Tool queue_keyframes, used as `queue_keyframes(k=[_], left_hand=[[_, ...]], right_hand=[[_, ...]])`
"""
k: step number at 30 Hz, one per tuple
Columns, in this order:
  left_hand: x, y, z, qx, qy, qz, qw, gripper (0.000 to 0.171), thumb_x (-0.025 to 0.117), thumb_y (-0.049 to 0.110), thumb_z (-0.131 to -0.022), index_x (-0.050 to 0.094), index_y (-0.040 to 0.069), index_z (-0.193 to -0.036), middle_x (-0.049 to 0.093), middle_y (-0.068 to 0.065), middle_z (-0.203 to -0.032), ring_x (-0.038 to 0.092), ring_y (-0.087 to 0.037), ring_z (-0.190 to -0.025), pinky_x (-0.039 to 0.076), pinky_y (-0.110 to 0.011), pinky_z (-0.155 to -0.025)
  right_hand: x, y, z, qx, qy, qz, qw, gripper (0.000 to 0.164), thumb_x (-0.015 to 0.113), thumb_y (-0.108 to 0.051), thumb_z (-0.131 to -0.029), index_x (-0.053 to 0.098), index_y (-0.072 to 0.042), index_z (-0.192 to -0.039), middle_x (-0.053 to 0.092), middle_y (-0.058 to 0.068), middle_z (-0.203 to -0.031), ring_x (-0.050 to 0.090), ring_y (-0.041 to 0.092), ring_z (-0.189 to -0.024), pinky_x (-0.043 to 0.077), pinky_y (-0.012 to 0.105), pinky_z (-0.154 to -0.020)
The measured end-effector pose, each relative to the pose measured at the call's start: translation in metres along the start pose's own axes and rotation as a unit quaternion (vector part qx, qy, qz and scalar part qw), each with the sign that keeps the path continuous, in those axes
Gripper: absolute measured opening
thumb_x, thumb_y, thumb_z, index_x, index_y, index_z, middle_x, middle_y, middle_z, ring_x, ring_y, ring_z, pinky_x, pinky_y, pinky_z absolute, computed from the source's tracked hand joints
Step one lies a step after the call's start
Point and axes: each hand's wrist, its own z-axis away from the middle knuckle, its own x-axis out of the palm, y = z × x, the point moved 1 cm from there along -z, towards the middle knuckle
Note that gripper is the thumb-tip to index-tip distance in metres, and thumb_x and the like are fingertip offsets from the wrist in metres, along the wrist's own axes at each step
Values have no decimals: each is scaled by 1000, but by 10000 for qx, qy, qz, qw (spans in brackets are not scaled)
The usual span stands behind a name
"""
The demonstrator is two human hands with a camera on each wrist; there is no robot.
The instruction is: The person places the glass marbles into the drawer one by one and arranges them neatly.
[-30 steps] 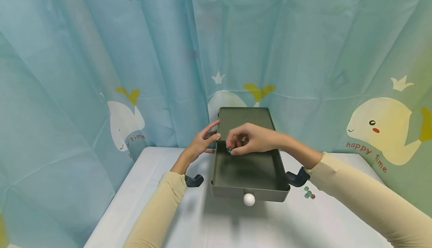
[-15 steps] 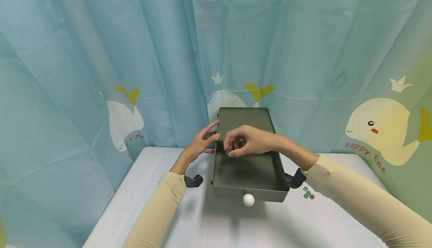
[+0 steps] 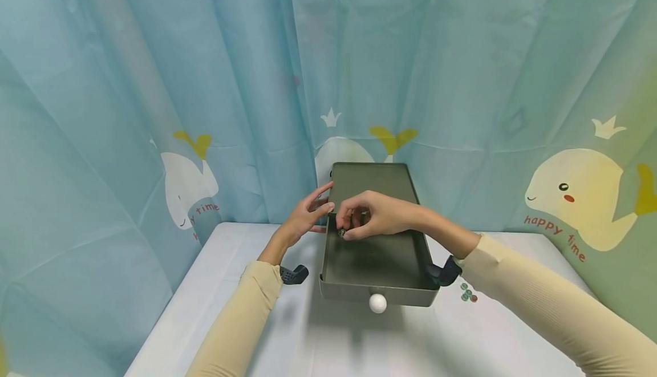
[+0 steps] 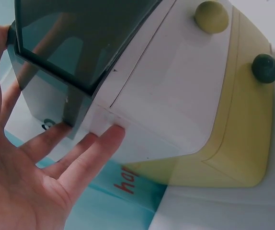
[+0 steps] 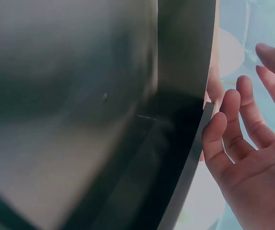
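A: What did the head view show of the hands?

B: The right hand (image 3: 386, 213) held a small dark-green piece (image 3: 341, 232) pinched between thumb and fingertips, over the open drawer (image 3: 380, 260), near its back left corner. The left hand (image 3: 304, 218) had its fingers spread apart at the left side of the mini drawer cabinet (image 3: 372, 180).

A: And around them?

B: A round white knob (image 3: 377, 303) stood on the front of that grey-green drawer. On the white table (image 3: 231, 251), just to the right, lay a little cluster of three round green pieces (image 3: 469, 293) and one reddish piece (image 3: 474, 299). Behind it all hung a blue-green curtain (image 3: 231, 69) printed with whales and "happy time".

A: How did the left wrist view look?

B: The left hand's fingers were apart and extended, pinching nothing, with fingertips touching the cabinet's side. Below the dark open drawer I saw a closed white drawer (image 4: 176, 81) with a yellow knob (image 4: 211, 17), then a yellow drawer (image 4: 252, 115) with a dark-green knob (image 4: 265, 68).

A: What about the right wrist view?

B: The inside of the open drawer filled most of it, dim and shadowed. The right hand showed along the drawer's rim, fingers curved. I couldn't tell the pinch from there, nor whether the fingers touched the rim.
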Motion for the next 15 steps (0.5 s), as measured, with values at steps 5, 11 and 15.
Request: queue_keyframes(k=[5, 11, 15], left_hand=[[0, 1, 0, 20, -17, -25, 10000, 63, 60, 34, -103, 35, 37, -161, 29, -17, -165, 36, -36, -148, 55, -57, -93], [0, 0, 1, 28, -33, -29, 10000, 63, 60, 34, -103, 35, 37, -161, 28, -16, -166, 34, -35, -149, 55, -58, -93], [0, 0, 0, 10, -6, 5, 10000, 62, 60, 33, -104, 36, 38, -160, 29, -15, -165, 36, -34, -148, 55, -57, -93]], right_hand=[[0, 0, 1, 147, 42, -6, 9999, 26, 79, -16, -92, 68, -9, -115, 67, 2, -94, 65, 21, -80, 55, 35, -73], [0, 0, 2, 193, 58, 52, 9998, 29, 79, -17, -92, 68, -9, -117, 66, 3, -96, 65, 21, -77, 55, 35, -74], [0, -1, 4, 236, 61, 95, 9997, 27, 79, -18, -92, 68, -14, -117, 66, 3, -96, 65, 21, -78, 55, 35, -75]])
